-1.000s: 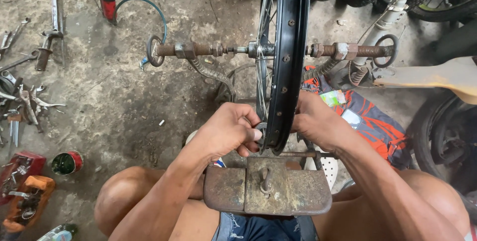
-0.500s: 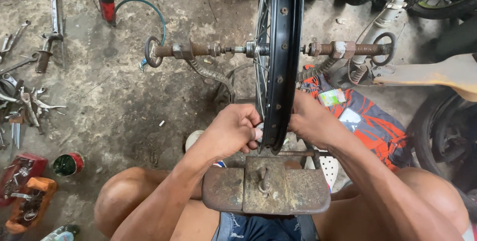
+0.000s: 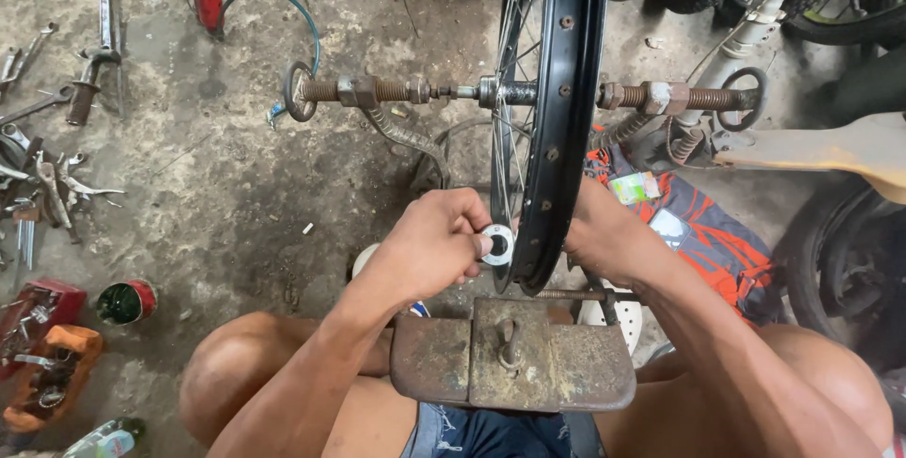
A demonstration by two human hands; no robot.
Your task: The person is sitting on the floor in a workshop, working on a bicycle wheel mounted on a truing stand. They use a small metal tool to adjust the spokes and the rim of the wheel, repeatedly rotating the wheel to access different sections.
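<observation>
A black spoked bicycle wheel rim (image 3: 564, 90) stands upright on a rusty threaded axle (image 3: 377, 92) of a truing stand. My left hand (image 3: 429, 246) is shut on a small round silver spoke wrench (image 3: 497, 244), pressed against the spokes at the rim's lower left side. On the other side of the rim, my right hand (image 3: 604, 232) rests against it; its fingers are hidden behind the rim. The stand's rusty base plate (image 3: 514, 354) sits between my knees.
Wrenches (image 3: 99, 5) and other loose tools lie on the dirty concrete floor at the left. A red can (image 3: 127, 300) and an orange tool tray (image 3: 42, 378) are at lower left. A colourful cloth (image 3: 703, 232) and tyres (image 3: 840, 260) crowd the right.
The view has shifted slightly lower. My left hand has turned a little at the spokes, showing the round silver wrench more plainly. The right hand stays on the rim.
</observation>
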